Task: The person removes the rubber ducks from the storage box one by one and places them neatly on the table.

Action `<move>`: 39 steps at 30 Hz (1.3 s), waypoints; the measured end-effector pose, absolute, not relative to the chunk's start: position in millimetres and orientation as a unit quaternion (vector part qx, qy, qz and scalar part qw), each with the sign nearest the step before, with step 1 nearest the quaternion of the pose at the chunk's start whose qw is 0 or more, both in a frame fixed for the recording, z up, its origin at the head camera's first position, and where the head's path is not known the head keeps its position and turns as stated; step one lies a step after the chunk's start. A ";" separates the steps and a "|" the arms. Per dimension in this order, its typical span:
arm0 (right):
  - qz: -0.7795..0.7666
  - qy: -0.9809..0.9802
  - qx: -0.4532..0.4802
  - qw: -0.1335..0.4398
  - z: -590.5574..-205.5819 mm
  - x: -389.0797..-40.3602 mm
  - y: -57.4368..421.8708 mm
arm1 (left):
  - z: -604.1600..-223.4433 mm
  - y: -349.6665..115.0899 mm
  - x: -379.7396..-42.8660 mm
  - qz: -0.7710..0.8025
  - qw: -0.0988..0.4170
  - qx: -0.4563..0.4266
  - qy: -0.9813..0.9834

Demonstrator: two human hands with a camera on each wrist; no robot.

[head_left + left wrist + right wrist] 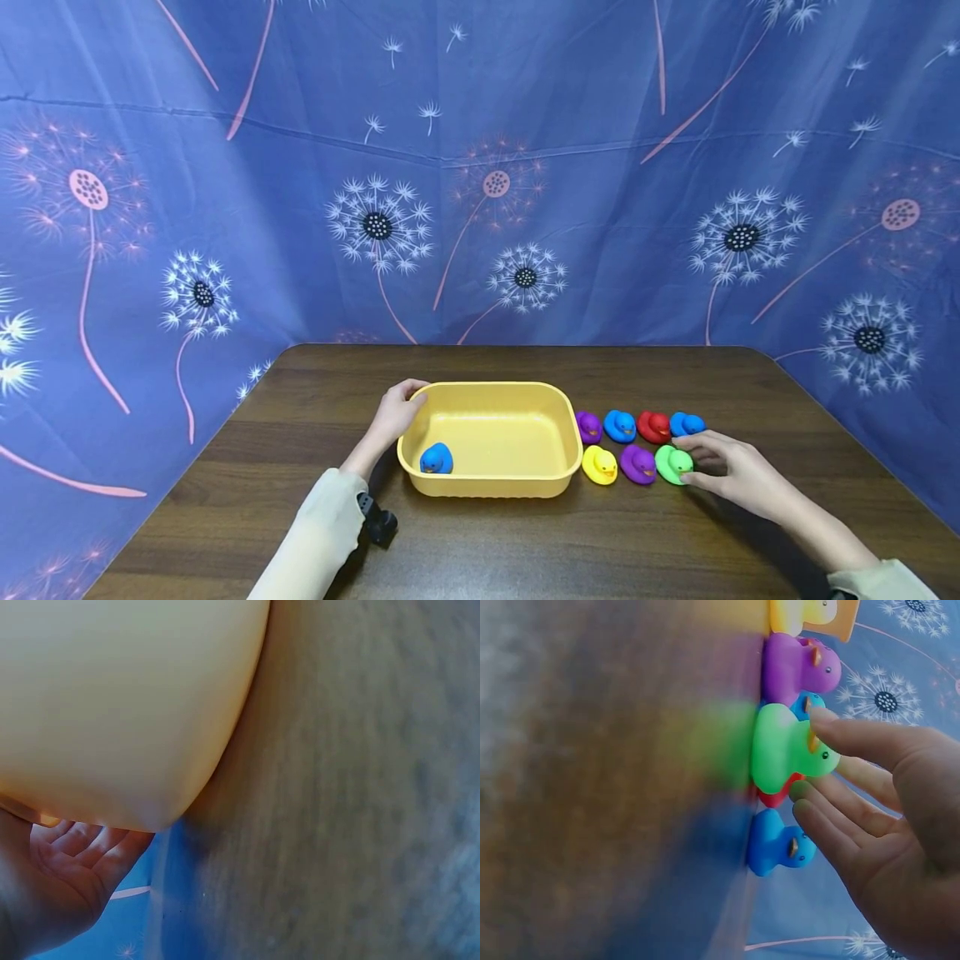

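Note:
A yellow plastic basin (pixel 491 487) stands on the table with one blue rubber duck (pixel 437 459) inside, at its near left corner. My left hand (pixel 393 414) holds the basin's left rim; in the left wrist view the fingers (pixel 97 851) lie against the outer wall. To the basin's right, my right hand (pixel 738 475) is at a green rubber duck (pixel 673 464), the rightmost of the near row. In the right wrist view the thumb reaches the duck's head, while the other fingers spread loosely behind it. The duck sits on the table.
Beside the green duck are a purple duck (pixel 637 464) and a yellow duck (pixel 600 465). The far row has another purple duck (pixel 588 427), a blue duck (pixel 620 426), a red duck (pixel 654 427) and another blue duck (pixel 686 424). A dandelion-print cloth (pixel 600 208) hangs behind the wooden table (pixel 480 550).

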State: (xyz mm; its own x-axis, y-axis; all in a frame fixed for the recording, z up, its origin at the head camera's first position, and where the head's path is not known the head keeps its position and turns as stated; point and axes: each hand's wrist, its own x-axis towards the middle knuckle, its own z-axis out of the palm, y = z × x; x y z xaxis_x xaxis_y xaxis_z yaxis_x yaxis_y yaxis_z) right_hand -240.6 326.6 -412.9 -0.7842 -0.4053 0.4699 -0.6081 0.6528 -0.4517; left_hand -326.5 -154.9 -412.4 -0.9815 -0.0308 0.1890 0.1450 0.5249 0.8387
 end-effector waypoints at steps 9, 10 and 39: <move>0.259 -0.908 0.267 0.191 -391.7 -242.1 318.6 | -411.8 -155.1 -324.8 -0.490 0.098 -0.036 -0.866; 0.260 -0.907 0.269 0.193 -390.0 -242.5 317.0 | -411.7 -154.9 -325.0 -0.491 0.096 -0.035 -0.865; 0.264 -0.873 0.350 0.213 -371.3 -261.9 238.8 | -408.1 -154.6 -323.2 -0.489 0.098 -0.046 -0.866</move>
State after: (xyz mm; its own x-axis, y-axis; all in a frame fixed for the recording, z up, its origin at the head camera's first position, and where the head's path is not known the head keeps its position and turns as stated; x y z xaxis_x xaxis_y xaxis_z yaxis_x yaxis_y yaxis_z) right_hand -261.9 238.8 -371.3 -0.6635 -0.4993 0.5572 -0.7244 0.6150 -0.3115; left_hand -323.2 -154.6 -408.1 -0.9764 -0.0160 0.2154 0.1762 0.5181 0.8370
